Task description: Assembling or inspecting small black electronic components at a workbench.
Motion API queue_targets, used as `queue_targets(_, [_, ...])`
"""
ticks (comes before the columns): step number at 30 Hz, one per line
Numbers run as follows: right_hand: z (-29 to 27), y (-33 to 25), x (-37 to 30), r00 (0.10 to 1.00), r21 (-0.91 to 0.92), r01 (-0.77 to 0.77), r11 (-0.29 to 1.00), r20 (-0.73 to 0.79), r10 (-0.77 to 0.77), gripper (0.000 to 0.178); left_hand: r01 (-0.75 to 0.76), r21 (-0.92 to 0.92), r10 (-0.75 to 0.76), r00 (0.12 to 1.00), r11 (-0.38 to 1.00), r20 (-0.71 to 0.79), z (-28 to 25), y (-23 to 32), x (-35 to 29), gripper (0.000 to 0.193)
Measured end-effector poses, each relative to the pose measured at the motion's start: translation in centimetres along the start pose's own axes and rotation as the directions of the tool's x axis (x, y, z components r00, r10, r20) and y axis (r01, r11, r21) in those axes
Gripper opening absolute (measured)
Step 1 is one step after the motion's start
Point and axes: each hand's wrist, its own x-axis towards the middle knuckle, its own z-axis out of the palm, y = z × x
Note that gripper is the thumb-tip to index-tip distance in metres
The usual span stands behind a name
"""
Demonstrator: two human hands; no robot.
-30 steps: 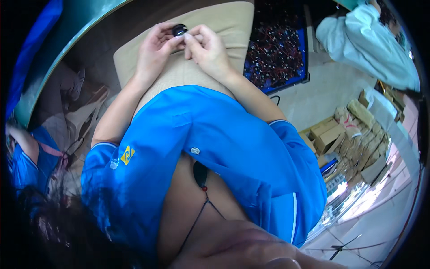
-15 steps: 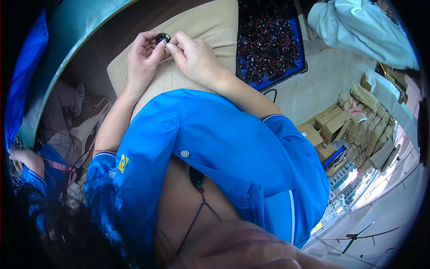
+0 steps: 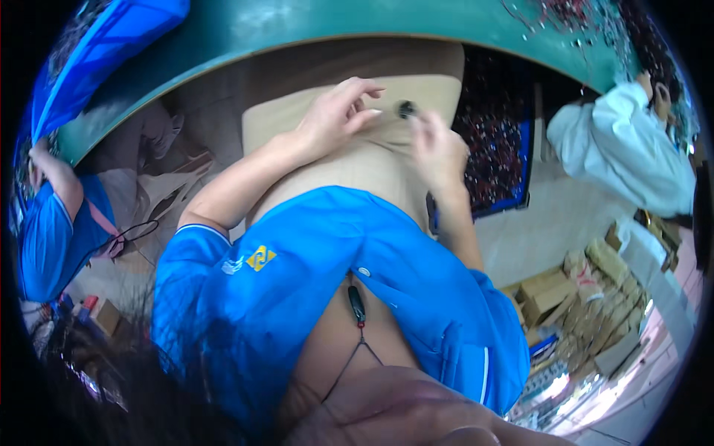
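A small black round part, blurred by motion, is at the fingertips of my right hand. That hand is smeared too, its thumb and fingers pinched together over my lap. To its left, my left hand is raised with thumb and fingers curved and apart, nothing between them. Beneath both hands lies the beige cloth over my lap. Just right of my right hand is a blue crate full of small dark parts with red wires.
A green tabletop curves across the far side, with loose wired parts at its right. A person in a pale sleeve works at right; another in blue sits at left. Cardboard boxes stand at lower right.
My hands have drawn apart; the black part has left my left hand and moved right with my right hand. The view has shifted, showing more of the green table.
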Motion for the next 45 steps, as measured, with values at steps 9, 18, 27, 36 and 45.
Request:
queue_targets(9, [-5.3,8.5,1.4,0.896,-0.337,-0.096,0.937,-0.439,-0.066,0.015,0.151,0.508,0.103,0.893,0.848,-0.438,-10.6,0.4,10.3,0.033])
queue_targets(18, [-4.5,4.1,5.2,0.906,-0.063,-0.043,0.997,-0.424,0.012,0.011,0.447,0.542,-0.117,0.836,0.712,-0.536,-14.7,-4.3,19.0,0.030])
queue_targets(27, [-7.6,3.9,16.5,0.709,0.064,0.245,0.968,-0.693,-0.133,0.011,0.232,0.247,-0.050,0.816,0.941,-0.576,-15.1,-0.2,14.4,0.028])
queue_targets(36, [-11.4,2.6,30.8,0.982,-0.662,-0.183,0.727,-0.160,0.102,0.012,-0.099,-0.105,0.060,0.944,0.990,-0.324,-10.4,3.8,5.6,0.028])
queue_targets(45, [-10.5,-2.3,24.6,0.995,-0.826,0.049,0.561,-0.006,-0.096,0.006,0.246,-0.440,-0.301,0.952,0.863,-0.058,-4.6,1.1,-1.8,0.021])
